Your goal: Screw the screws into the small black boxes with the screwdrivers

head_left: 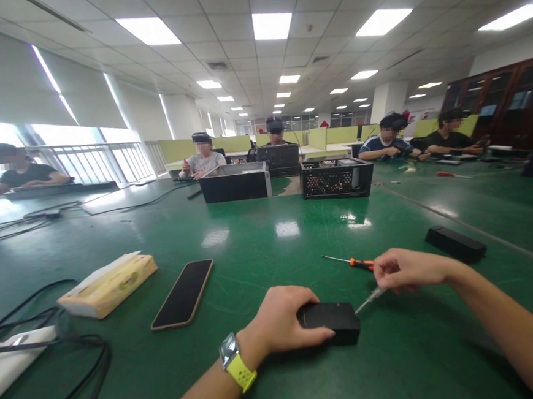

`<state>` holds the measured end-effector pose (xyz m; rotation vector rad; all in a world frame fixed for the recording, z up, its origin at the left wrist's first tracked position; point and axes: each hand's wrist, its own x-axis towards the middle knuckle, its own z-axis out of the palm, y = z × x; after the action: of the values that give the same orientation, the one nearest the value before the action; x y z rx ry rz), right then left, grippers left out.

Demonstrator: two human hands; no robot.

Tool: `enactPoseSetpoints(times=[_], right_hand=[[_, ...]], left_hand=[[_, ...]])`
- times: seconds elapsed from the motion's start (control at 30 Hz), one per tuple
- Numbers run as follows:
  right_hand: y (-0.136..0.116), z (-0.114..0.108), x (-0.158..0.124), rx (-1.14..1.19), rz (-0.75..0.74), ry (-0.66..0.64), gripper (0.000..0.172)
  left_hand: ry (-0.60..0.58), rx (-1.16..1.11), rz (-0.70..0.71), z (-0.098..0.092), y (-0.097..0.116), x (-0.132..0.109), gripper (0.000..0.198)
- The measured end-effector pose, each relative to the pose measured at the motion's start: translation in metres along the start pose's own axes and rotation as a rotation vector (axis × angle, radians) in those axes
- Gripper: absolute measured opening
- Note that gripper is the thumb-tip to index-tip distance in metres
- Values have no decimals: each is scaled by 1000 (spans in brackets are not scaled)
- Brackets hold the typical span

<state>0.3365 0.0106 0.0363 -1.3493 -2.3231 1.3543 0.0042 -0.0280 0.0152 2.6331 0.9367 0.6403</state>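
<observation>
My left hand (285, 318) clamps the 9 o'clock end of a black box (338, 323) on the green table (256, 252), thumb along its near side. My right hand (399, 270), at 2 o'clock from the box, pinches a thin screwdriver (371, 298), tip at the box's 3 o'clock end. Farther out: orange screwdriver (360, 263), 1 o'clock; second box (455, 243), 2 o'clock; phone (182, 294), between 9 and 10.

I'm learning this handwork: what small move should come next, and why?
Probably seat the slim silvery tool against the black rectangular box: the right hand holds its tip at the box's right end, the left hand steadies the box, but whether the tip is engaged is too small to tell.
</observation>
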Motion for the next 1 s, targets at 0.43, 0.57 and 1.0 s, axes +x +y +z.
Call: enactPoseSetpoints(times=[0.43,0.57,1.0], right_hand=[[-9,13,-3,-104,-86,-3,33],[0,15,2,-80,-27,-68,33],[-6,26,10,-46,-70,-86,35]], left_hand=[[-4,10,-23,2,1,1,40],[-14,21,-24,1,2,1,40],[6,8,-19,2,2,1,41]])
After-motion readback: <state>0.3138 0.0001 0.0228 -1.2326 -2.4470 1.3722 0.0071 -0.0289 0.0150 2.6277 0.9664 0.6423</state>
